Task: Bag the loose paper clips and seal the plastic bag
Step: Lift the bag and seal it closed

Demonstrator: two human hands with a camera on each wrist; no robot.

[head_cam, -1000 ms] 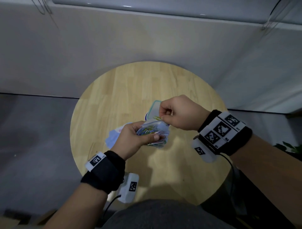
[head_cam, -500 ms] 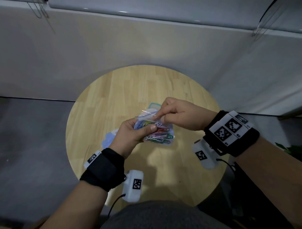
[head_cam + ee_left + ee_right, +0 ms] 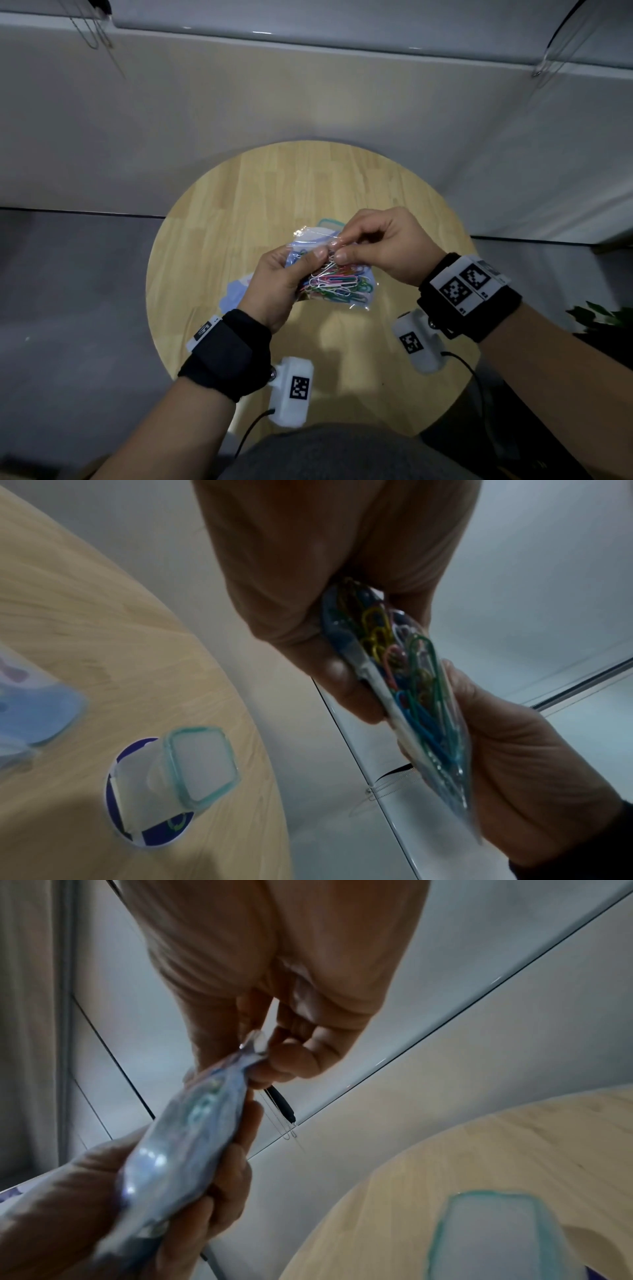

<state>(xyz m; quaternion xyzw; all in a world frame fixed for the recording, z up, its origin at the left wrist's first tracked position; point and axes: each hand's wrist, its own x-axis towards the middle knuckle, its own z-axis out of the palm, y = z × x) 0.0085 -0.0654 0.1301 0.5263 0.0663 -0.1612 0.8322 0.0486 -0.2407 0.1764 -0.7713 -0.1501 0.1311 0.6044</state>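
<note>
Both grips are closed on the plastic bag (image 3: 337, 274), held in the air above the round wooden surface (image 3: 274, 192): the left hand (image 3: 279, 284) wraps the bag's body with its thumb across the front, and the right hand (image 3: 383, 250) pinches the top edge between thumb and forefinger. Coloured paper clips (image 3: 337, 286) lie bunched inside the bag, so sealing looks like the step in hand (whether the strip is already partly pressed shut cannot be told). One risk is a clip sitting up near the mouth, under the right fingers, which would keep the seal from closing; another is the left squeeze pushing clips upward and out if the top gapes. Both wrists angle inward toward the bag, palms roughly facing each other. Beyond the bag on the surface stands a small clear container (image 3: 192, 767) with a teal rim, and left of the bag lies a pale blue lid-like piece (image 3: 236, 291)
</note>
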